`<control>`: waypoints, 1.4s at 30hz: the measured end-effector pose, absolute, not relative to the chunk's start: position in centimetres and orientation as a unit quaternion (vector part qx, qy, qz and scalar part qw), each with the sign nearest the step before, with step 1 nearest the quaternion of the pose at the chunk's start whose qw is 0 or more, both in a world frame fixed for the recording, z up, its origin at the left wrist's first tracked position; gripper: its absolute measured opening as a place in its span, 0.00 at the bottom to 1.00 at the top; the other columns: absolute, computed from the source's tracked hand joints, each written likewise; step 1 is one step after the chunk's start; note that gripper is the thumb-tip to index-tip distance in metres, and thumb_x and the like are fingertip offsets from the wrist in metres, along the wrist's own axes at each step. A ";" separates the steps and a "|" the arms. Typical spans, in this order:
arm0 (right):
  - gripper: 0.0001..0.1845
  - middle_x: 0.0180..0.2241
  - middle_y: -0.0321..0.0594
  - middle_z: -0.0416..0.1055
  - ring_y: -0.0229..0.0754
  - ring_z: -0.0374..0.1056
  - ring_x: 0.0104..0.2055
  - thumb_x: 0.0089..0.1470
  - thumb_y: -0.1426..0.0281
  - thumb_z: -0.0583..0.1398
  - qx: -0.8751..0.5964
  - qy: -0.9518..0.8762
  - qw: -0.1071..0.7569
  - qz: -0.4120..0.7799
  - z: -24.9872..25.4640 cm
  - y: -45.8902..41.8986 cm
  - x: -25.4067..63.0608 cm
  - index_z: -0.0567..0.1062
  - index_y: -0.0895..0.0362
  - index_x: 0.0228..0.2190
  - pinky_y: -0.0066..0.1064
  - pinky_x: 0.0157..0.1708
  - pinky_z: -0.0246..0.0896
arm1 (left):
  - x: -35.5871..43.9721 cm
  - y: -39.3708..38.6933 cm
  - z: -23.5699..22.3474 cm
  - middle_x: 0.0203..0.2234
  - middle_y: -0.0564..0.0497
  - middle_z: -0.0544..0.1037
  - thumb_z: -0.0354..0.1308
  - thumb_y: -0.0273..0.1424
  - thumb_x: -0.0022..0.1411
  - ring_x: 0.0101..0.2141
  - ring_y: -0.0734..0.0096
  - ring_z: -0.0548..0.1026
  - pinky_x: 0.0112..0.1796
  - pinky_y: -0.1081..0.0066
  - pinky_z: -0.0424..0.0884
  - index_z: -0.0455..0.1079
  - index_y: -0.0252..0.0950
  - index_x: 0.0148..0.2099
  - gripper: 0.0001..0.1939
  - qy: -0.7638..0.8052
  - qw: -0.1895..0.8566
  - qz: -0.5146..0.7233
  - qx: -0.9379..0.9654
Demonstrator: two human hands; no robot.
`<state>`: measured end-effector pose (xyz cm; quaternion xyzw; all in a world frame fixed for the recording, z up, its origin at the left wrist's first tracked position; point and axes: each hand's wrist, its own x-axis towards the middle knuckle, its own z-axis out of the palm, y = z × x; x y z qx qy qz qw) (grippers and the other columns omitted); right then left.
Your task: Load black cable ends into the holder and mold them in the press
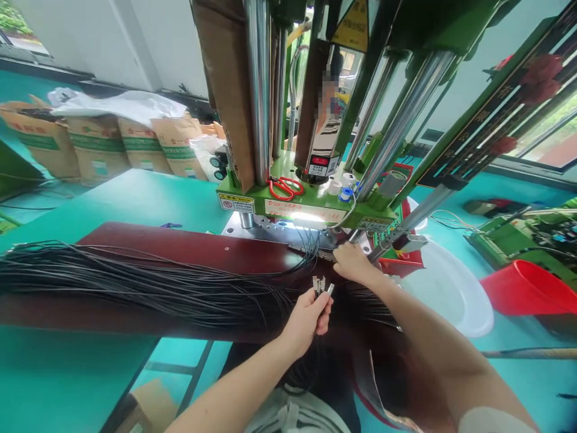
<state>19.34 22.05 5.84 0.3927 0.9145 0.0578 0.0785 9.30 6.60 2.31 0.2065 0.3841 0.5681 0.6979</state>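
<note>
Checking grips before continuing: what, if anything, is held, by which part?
Left hand: plugs, by their lower ends. Right hand: hidden grip, cannot tell.

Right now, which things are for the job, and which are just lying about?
Seem part of the job:
- metal connectors in the left hand
- black cables across the table
- green machine, with the right hand at its front

Seem just lying about:
- red-handled scissors on the machine
- red bucket on the right
- paper sacks by the wall

Work table [198, 243]: a long dark-red board.
On this board: thin black cables [135, 282], lying lengthwise, loosely bundled.
</note>
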 end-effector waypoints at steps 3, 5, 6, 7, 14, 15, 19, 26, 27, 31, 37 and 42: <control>0.10 0.28 0.46 0.72 0.44 0.68 0.29 0.51 0.68 0.52 0.411 0.904 0.114 -0.012 7.7 20.0 22.4 0.71 0.60 0.30 0.32 0.29 0.57 | 9.8 6.9 2.3 0.19 0.59 0.62 0.56 0.42 0.53 0.14 0.86 0.57 0.15 0.79 0.53 0.59 0.34 0.30 0.16 0.391 0.696 0.559 0.225; 0.12 0.21 0.39 0.69 0.36 0.64 0.18 0.54 0.65 0.50 0.450 0.872 0.114 -0.153 8.5 18.0 24.6 0.68 0.59 0.27 0.27 0.21 0.55 | 10.3 7.0 2.2 0.16 0.60 0.62 0.55 0.42 0.53 0.14 0.85 0.57 0.15 0.79 0.53 0.58 0.35 0.30 0.16 0.398 0.698 0.546 0.238; 0.13 0.18 0.35 0.66 0.34 0.61 0.14 0.55 0.64 0.49 0.472 0.841 0.095 -0.247 8.6 16.9 25.6 0.67 0.58 0.26 0.25 0.17 0.53 | 10.5 7.0 2.2 0.15 0.61 0.60 0.55 0.43 0.53 0.13 0.85 0.55 0.14 0.80 0.50 0.58 0.35 0.31 0.16 0.402 0.700 0.538 0.243; 0.13 0.16 0.32 0.63 0.32 0.57 0.12 0.55 0.63 0.49 0.490 0.799 0.058 -0.343 8.4 15.6 26.5 0.66 0.58 0.26 0.24 0.13 0.50 | 10.8 7.0 2.1 0.13 0.62 0.58 0.55 0.43 0.53 0.12 0.86 0.52 0.13 0.81 0.47 0.57 0.36 0.31 0.15 0.406 0.703 0.528 0.247; 0.23 0.13 0.26 0.59 0.29 0.50 0.08 0.55 0.56 0.48 0.481 0.505 -0.337 -0.632 2.5 9.3 27.7 0.64 0.58 0.45 0.20 0.07 0.41 | 13.2 6.9 2.0 0.11 0.65 0.53 0.56 0.41 0.51 0.10 0.86 0.48 0.11 0.81 0.44 0.57 0.37 0.31 0.14 0.462 0.692 0.395 0.389; 0.24 0.13 0.26 0.60 0.30 0.50 0.08 0.54 0.56 0.49 0.478 0.483 -0.369 -0.634 1.9 9.1 27.5 0.63 0.59 0.46 0.20 0.07 0.41 | 13.4 6.9 1.9 0.11 0.64 0.53 0.56 0.40 0.51 0.10 0.86 0.49 0.11 0.81 0.45 0.57 0.36 0.30 0.14 0.473 0.681 0.387 0.405; 0.24 0.12 0.27 0.60 0.30 0.52 0.09 0.54 0.60 0.51 0.464 0.468 -0.406 -0.634 1.3 8.9 27.3 0.64 0.60 0.49 0.21 0.08 0.41 | 13.8 7.1 1.6 0.10 0.65 0.52 0.56 0.39 0.50 0.10 0.86 0.48 0.11 0.81 0.44 0.57 0.37 0.30 0.13 0.490 0.678 0.383 0.392; 0.23 0.13 0.27 0.60 0.29 0.53 0.10 0.55 0.61 0.52 0.456 0.487 -0.432 -0.607 1.6 8.4 27.3 0.65 0.59 0.50 0.22 0.10 0.45 | 13.7 7.1 1.6 0.10 0.66 0.50 0.58 0.40 0.49 0.09 0.87 0.46 0.11 0.81 0.42 0.56 0.37 0.30 0.15 0.489 0.698 0.376 0.365; 0.23 0.13 0.27 0.60 0.29 0.53 0.10 0.55 0.61 0.52 0.455 0.482 -0.439 -0.607 1.5 8.4 27.3 0.65 0.59 0.50 0.22 0.10 0.45 | 13.7 7.1 1.6 0.10 0.66 0.50 0.58 0.40 0.49 0.09 0.87 0.46 0.11 0.81 0.42 0.56 0.37 0.30 0.15 0.490 0.696 0.377 0.365; 0.24 0.13 0.27 0.60 0.29 0.53 0.10 0.55 0.61 0.52 0.454 0.465 -0.451 -0.612 1.0 8.3 27.3 0.64 0.59 0.51 0.22 0.10 0.45 | 13.8 7.0 1.6 0.10 0.66 0.50 0.58 0.41 0.49 0.10 0.87 0.46 0.12 0.82 0.43 0.56 0.37 0.29 0.15 0.488 0.694 0.380 0.369; 0.24 0.13 0.27 0.60 0.29 0.52 0.10 0.55 0.62 0.53 0.450 0.478 -0.451 -0.605 0.9 8.4 27.3 0.64 0.60 0.50 0.22 0.10 0.44 | 13.7 7.0 1.7 0.10 0.66 0.50 0.56 0.40 0.50 0.11 0.87 0.46 0.12 0.82 0.43 0.56 0.37 0.30 0.14 0.485 0.697 0.378 0.369; 0.24 0.14 0.28 0.60 0.29 0.53 0.10 0.55 0.61 0.53 0.466 0.500 -0.433 -0.588 0.8 8.2 27.3 0.64 0.59 0.51 0.22 0.10 0.45 | 13.8 7.0 1.7 0.10 0.66 0.50 0.56 0.39 0.50 0.11 0.87 0.46 0.12 0.82 0.43 0.57 0.37 0.30 0.13 0.483 0.703 0.376 0.363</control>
